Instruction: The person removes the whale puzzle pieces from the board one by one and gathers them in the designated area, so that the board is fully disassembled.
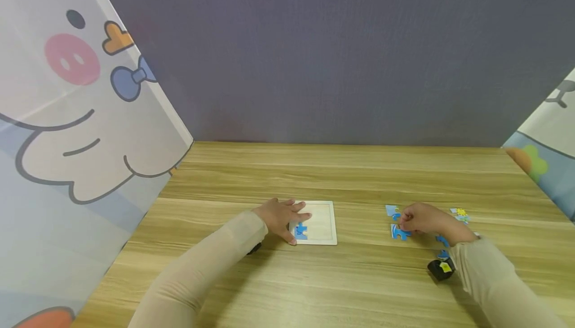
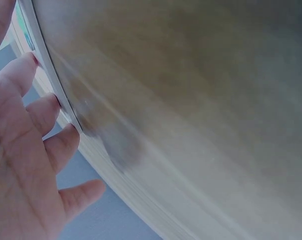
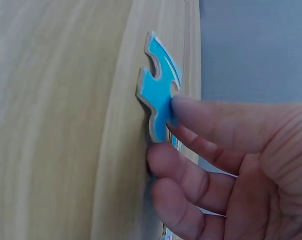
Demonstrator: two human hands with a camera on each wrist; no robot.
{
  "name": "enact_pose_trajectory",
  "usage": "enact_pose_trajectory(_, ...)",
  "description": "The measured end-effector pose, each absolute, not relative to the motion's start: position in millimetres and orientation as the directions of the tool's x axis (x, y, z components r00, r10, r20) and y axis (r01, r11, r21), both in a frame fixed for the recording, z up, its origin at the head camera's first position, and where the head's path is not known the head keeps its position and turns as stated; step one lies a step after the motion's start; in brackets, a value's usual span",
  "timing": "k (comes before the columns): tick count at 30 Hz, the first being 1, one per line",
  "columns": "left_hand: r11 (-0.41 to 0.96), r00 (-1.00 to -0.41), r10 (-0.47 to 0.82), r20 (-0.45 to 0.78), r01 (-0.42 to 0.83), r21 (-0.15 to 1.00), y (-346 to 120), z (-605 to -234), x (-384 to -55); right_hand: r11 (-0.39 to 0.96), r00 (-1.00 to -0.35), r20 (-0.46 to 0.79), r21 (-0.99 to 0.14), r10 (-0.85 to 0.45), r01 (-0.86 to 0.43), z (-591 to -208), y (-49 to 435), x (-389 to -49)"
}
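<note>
My left hand (image 1: 278, 216) lies at the left side of a square white puzzle tray (image 1: 322, 224), fingers spread and reaching over its edge. In the left wrist view the fingertips of the left hand (image 2: 18, 140) touch the tray's rim. A blue jigsaw piece (image 1: 300, 232) sits in the tray's near left corner. Off to the right, my right hand (image 1: 424, 219) has thumb and fingers at another blue jigsaw piece (image 1: 398, 232). The right wrist view shows the thumb on this piece (image 3: 158, 92) and curled fingers beside it, pinching it close to the tabletop.
Around the right hand lie more pieces: a pale blue one (image 1: 392, 210), one with a yellow sun (image 1: 460, 212) and blue ones (image 1: 442, 240) near the wrist. A black wrist device (image 1: 441, 269) is by the right sleeve. A grey partition (image 1: 341, 58) stands behind the wooden table (image 1: 359, 283).
</note>
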State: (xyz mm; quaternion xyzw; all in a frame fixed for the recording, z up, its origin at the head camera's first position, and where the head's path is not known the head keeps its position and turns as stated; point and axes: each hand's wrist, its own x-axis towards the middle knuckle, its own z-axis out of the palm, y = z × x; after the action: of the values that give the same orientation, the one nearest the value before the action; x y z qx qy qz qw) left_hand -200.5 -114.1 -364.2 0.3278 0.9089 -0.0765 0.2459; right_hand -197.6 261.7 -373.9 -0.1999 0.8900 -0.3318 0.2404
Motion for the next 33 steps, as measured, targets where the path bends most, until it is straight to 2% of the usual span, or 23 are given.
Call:
enact_pose_trajectory(5,0.77,-0.662,0.562,-0.496,0.637,0.021,-114.0,-364.9,-201.1,0.718,-0.817,-0.3,-0.67,-0.492,-0.186,-370.8,259.3,-199.7)
enact_pose_trajectory(10,0.769,-0.661,0.565,-0.494,0.639,0.025,-115.1,-365.2,-201.6,0.719,-0.839,-0.251,-0.66,-0.482,-0.216,-367.1,251.7,-199.4)
enact_pose_trajectory(16,0.769,-0.659,0.567,-0.494,0.638,0.032,-115.0,-365.0,-203.0,0.689,-0.846,-0.176,-0.672,-0.504,-0.271,-363.1,226.9,-194.1)
enact_pose_trajectory(25,0.772,-0.66,0.559,-0.503,0.635,0.024,-114.0,-364.6,-201.8,0.695,-0.845,-0.06,-0.601,-0.531,-0.394,-360.8,189.6,-184.8)
enact_pose_trajectory(28,0.775,-0.659,0.558,-0.505,0.631,0.034,-114.4,-364.3,-201.3,0.695,-0.823,0.024,-0.523,-0.567,-0.494,-362.2,181.7,-182.8)
enact_pose_trajectory(33,0.773,-0.656,0.562,-0.504,0.633,0.039,-115.0,-364.6,-202.0,0.674,-0.73,0.242,-0.28,-0.64,-0.684,-365.6,172.0,-179.6)
